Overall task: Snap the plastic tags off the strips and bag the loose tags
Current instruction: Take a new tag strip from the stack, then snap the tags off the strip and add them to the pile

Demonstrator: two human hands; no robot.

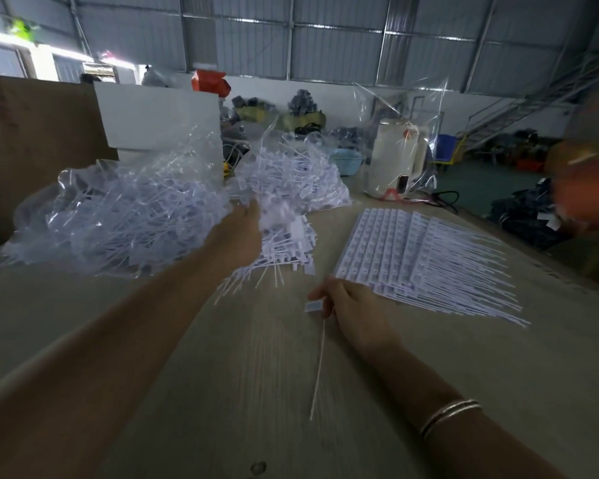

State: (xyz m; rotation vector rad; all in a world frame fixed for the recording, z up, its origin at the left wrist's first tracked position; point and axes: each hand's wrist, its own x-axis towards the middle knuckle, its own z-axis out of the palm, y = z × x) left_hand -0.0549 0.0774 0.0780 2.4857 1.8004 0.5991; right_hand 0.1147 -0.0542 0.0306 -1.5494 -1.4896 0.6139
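A single loose tag, its thin tail trailing toward the camera, is pinched in the right hand just above the table, beside the fanned strips. The left hand is stretched over the heap of tags; its blurred fingers cannot be judged.

— What can't you make out?
— The left hand: its fingers are smeared by motion blur against the pile of tags, so their grip is unreadable.
— And the right hand?
— Its fingertips are hidden behind its own back, where they meet one tag.
— Anything else?
— An orange blur at the right edge, cut off by the frame, can't be identified. The lower sheets in the stack of strips are covered by the top ones.
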